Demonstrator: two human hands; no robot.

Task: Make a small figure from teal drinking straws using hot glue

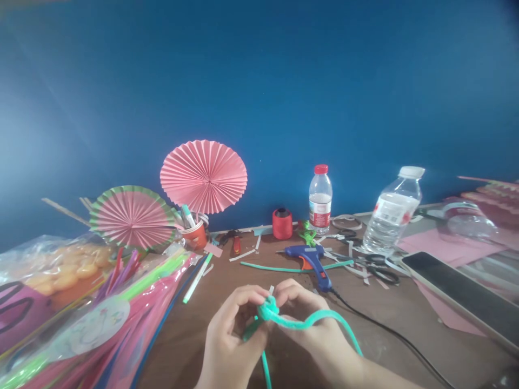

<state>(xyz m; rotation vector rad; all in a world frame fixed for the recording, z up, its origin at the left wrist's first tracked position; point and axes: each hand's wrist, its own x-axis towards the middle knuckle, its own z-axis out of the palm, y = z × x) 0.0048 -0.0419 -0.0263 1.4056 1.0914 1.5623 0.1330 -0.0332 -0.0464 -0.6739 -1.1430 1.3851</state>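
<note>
Pinching pipe cleaner [268,309]: left hand [235,332], right hand [311,330] | room edges: bag [107,319] left, glue gun [310,258] ahead, phone [464,297] right

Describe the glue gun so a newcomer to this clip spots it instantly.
Find the brown table below the blue wall. Beyond the right hand, the glue gun crosses a thin green strip. Its blue pistol shape sets it apart from the red spool and red-capped bottle.
</note>
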